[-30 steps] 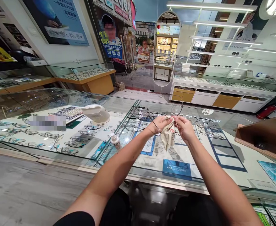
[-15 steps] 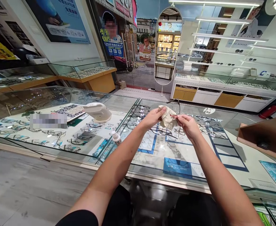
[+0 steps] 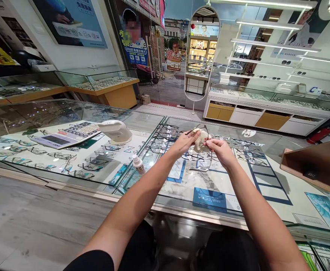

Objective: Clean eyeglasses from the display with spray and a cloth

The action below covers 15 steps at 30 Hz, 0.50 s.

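Note:
My left hand (image 3: 185, 143) is closed on a cream cloth (image 3: 201, 140), which is bunched against a pair of eyeglasses (image 3: 206, 128). With pinched fingers, my right hand (image 3: 220, 149) grips the thin frame on the other side. Both hands are close together above the glass display counter (image 3: 165, 199). The glasses' temples stick out, one up toward the left and one hanging below the fingers. Cloth and fingers hide much of the lenses. A small white bottle (image 3: 138, 164) stands on the counter beside my left forearm.
On the counter to the left are a calculator (image 3: 66, 136) and a cream-coloured device (image 3: 115, 131). Rows of eyeglasses (image 3: 66, 156) lie under the glass. A wooden stand (image 3: 311, 165) is at the right, and an oval mirror (image 3: 201, 56) stands beyond.
The glasses have turned in my hands, with a temple now pointing up-left and another hanging lower. The cloth is more bunched, and my left fingers have moved over it.

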Each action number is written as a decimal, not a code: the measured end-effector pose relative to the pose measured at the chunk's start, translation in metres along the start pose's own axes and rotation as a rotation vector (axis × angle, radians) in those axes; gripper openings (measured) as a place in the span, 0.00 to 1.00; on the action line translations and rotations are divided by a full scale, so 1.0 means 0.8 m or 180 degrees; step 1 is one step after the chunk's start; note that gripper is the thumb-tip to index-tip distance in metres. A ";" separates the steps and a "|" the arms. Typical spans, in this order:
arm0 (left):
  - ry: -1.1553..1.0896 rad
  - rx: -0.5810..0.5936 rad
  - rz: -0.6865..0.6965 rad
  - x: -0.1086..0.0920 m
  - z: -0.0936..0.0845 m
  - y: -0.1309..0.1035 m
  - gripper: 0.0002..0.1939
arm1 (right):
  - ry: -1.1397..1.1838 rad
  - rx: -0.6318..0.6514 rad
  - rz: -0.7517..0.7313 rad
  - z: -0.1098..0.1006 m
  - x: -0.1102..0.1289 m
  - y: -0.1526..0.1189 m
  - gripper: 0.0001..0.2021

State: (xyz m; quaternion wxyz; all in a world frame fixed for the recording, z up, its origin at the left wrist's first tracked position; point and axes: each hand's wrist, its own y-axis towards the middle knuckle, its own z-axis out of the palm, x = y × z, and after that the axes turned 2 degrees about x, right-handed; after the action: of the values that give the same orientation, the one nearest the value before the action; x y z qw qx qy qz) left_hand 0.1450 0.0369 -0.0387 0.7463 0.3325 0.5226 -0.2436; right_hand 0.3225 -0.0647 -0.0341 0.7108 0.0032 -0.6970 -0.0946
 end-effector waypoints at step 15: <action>0.0141 -0.0031 -0.0009 -0.020 0.019 -0.015 0.28 | -0.0085 0.0421 -0.0017 0.015 0.003 -0.007 0.22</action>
State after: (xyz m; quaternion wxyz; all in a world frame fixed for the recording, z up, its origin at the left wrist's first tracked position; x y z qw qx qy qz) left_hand 0.1405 0.0178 -0.0228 0.7358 0.3335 0.5407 -0.2348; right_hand 0.3098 -0.0691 -0.0324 0.6994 0.0508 -0.7112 -0.0502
